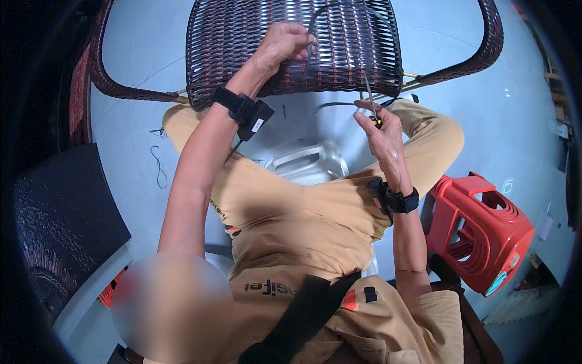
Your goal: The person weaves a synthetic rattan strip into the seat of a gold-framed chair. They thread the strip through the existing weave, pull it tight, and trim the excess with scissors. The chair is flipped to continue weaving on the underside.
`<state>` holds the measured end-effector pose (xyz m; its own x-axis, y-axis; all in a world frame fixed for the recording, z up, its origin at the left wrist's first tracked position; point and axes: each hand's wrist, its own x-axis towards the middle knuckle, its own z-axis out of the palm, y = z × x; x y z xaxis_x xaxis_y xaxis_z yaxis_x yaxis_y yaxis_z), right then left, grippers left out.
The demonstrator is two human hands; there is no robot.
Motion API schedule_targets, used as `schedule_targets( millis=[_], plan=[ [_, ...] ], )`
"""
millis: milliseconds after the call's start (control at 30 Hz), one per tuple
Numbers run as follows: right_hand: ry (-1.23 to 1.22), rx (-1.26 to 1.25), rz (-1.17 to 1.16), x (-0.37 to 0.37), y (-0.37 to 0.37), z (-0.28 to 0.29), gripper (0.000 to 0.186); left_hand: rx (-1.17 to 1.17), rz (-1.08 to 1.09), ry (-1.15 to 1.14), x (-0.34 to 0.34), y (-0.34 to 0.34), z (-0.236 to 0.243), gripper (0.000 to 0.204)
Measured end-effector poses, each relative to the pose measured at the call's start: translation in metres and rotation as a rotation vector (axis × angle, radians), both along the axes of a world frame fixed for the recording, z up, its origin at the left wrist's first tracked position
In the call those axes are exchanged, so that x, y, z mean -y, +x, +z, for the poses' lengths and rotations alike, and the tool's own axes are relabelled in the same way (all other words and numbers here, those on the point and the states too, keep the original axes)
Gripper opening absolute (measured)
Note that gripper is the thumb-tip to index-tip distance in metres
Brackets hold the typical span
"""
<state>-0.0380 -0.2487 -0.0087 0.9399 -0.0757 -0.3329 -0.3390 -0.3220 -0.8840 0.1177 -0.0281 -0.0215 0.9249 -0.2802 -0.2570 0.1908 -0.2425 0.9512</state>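
A dark brown woven wicker chair seat (242,48), with curved armrests on both sides, lies in front of me at the top of the view. My left hand (284,45) is over the seat, thumb and fingers pinched on a thin dark weaving strip (310,30) that loops up and away across the weave. Below the seat's near right edge, my right hand (383,130) is closed round the black-and-yellow handle of a screwdriver (371,100). Its slim metal shaft points up at the seat edge. Another dark strip end (335,104) hangs left of the right hand's fingers.
Stacked red plastic stools (479,227) stand on the floor to my right. A white plastic stool (309,161) shows between my legs. On the left is a dark panel (70,224), with a loose piece of strip (160,170) on the floor nearby.
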Motion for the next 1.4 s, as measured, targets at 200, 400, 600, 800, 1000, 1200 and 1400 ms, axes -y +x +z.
schedule_targets(
  millis=[200, 400, 600, 800, 1000, 1200, 1400],
  plan=[
    [0.031, 0.05, 0.003, -0.013, 0.008, 0.004, 0.023, -0.005, 0.069, -0.092, 0.0, -0.011, 0.005, 0.013],
    [0.087, 0.028, -0.033, -0.014, 0.005, 0.0, 0.021, -0.009, 0.122, -0.159, -0.001, -0.011, -0.007, 0.013],
    [0.067, 0.036, -0.056, -0.011, 0.002, -0.008, 0.017, -0.039, 0.104, -0.159, -0.001, -0.006, -0.009, 0.013],
    [-0.104, 0.133, 0.243, -0.02, -0.004, 0.01, 0.025, -0.056, 0.058, -0.27, -0.003, -0.012, -0.004, 0.015],
    [-0.445, 0.218, 0.331, -0.036, -0.003, 0.013, 0.021, -0.048, 0.062, -0.331, -0.008, -0.013, -0.006, 0.015],
    [-0.6, 0.274, 0.307, -0.037, 0.002, 0.016, 0.016, -0.038, 0.104, -0.364, -0.009, -0.018, -0.005, 0.011],
    [-0.702, 0.312, 0.316, -0.036, 0.008, 0.015, 0.023, -0.039, 0.096, -0.381, -0.008, -0.015, -0.008, 0.011]
  ],
)
